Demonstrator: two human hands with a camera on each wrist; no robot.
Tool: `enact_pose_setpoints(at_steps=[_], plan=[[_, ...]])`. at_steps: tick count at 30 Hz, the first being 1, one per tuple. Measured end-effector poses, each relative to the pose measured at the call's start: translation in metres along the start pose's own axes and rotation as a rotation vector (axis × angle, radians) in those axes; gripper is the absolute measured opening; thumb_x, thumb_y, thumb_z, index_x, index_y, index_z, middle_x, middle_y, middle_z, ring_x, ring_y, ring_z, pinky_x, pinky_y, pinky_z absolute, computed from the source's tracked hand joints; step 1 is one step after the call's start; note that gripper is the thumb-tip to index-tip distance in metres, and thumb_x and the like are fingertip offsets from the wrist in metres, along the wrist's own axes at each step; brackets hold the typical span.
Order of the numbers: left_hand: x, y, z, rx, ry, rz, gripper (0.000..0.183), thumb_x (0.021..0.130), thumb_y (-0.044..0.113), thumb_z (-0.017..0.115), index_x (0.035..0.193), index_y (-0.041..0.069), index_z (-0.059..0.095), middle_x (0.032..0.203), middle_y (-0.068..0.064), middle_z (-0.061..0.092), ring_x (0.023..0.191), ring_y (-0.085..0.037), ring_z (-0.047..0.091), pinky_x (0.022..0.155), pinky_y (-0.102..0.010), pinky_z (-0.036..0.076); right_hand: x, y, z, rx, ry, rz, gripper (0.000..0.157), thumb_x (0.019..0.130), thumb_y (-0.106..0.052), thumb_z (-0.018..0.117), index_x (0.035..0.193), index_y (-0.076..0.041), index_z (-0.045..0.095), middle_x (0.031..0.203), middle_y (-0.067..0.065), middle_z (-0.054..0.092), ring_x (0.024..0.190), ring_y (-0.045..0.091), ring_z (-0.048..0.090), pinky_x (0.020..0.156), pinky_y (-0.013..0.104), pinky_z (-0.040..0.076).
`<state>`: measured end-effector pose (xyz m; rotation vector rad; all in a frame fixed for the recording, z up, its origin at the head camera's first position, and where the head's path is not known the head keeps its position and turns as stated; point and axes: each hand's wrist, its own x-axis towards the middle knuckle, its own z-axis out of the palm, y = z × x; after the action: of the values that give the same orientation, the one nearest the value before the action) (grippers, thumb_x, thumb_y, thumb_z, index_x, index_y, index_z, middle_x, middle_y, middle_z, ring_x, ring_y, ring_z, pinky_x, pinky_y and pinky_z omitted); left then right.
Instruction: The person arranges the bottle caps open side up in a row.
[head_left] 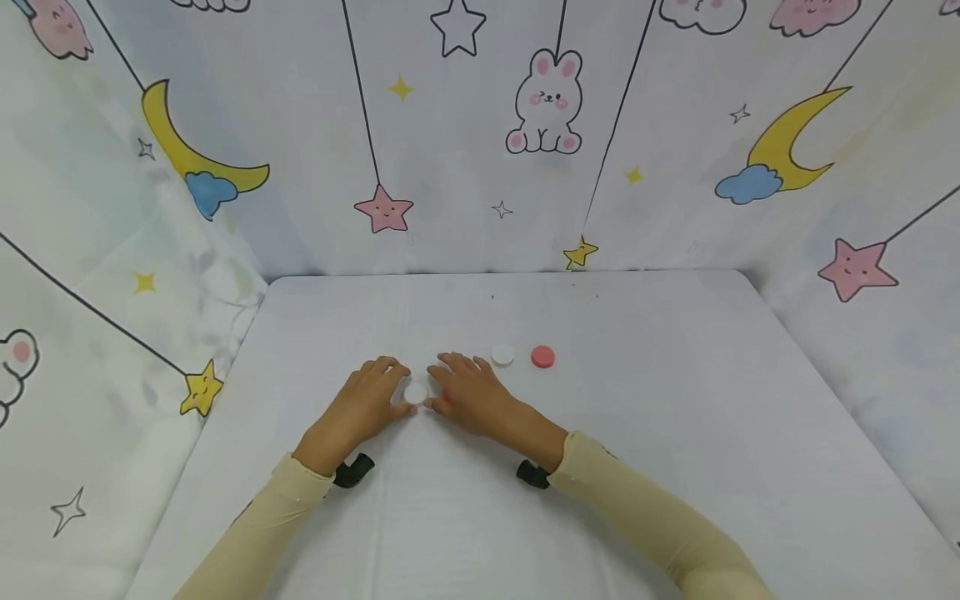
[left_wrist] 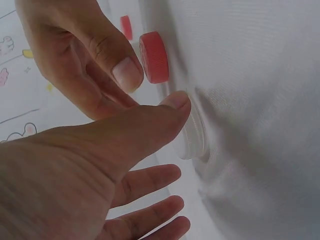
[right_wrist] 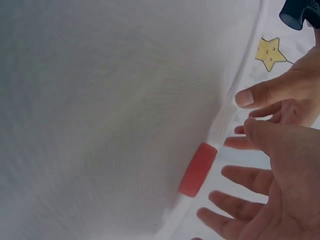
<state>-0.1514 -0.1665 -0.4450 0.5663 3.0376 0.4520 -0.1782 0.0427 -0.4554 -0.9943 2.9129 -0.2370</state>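
A white bottle cap point(head_left: 416, 393) lies flat on the table between both hands. Around its left side is my left hand point(head_left: 365, 398), with thumb and fingers spread apart; whether they touch the cap is hard to tell. My right hand point(head_left: 474, 397) hovers over a red bottle cap point(left_wrist: 155, 57), which it mostly hides in the head view. In the right wrist view the fingers of this hand are extended beside the red cap point(right_wrist: 198, 170) without gripping it. The white cap point(right_wrist: 221, 125) lies just beyond, near the left hand's thumb.
Behind the right hand, a second white cap point(head_left: 502, 356) and a second red cap point(head_left: 543, 357) sit side by side. The white table point(head_left: 675, 400) has a cartoon-printed backdrop point(head_left: 465, 150) along its back and sides. Dark wrist-worn pieces point(head_left: 354, 472) hang below both wrists.
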Motion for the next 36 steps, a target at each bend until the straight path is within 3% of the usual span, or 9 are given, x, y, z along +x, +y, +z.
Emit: enact_pose_setpoints(at_steps=[10, 22, 36], plan=[[0.002, 0.000, 0.003, -0.009, -0.017, 0.002, 0.044, 0.092, 0.027, 0.084, 0.124, 0.002, 0.067, 0.135, -0.021, 0.061, 0.127, -0.042, 0.058, 0.102, -0.059, 0.049, 0.006, -0.005, 0.004, -0.082, 0.000, -0.039, 0.049, 0.103, -0.044, 0.068, 0.145, -0.020, 0.061, 0.157, 0.008, 0.054, 0.148, 0.026, 0.048, 0.117, 0.053, 0.043], [0.003, -0.002, 0.007, -0.020, -0.002, 0.016, 0.035, 0.090, 0.024, 0.086, 0.113, 0.005, 0.069, 0.130, -0.017, 0.063, 0.124, -0.040, 0.059, 0.098, -0.057, 0.051, 0.014, -0.011, 0.007, -0.120, -0.004, -0.041, 0.047, 0.100, -0.044, 0.072, 0.140, -0.020, 0.067, 0.156, 0.007, 0.055, 0.147, 0.025, 0.049, 0.116, 0.052, 0.044], [0.005, -0.002, 0.008, -0.013, 0.004, 0.016, 0.033, 0.089, 0.023, 0.087, 0.110, 0.005, 0.069, 0.127, -0.017, 0.064, 0.121, -0.040, 0.061, 0.098, -0.057, 0.052, 0.017, -0.014, 0.008, -0.133, -0.006, -0.049, 0.043, 0.099, -0.043, 0.074, 0.135, -0.021, 0.070, 0.156, 0.007, 0.055, 0.147, 0.025, 0.049, 0.116, 0.051, 0.045]])
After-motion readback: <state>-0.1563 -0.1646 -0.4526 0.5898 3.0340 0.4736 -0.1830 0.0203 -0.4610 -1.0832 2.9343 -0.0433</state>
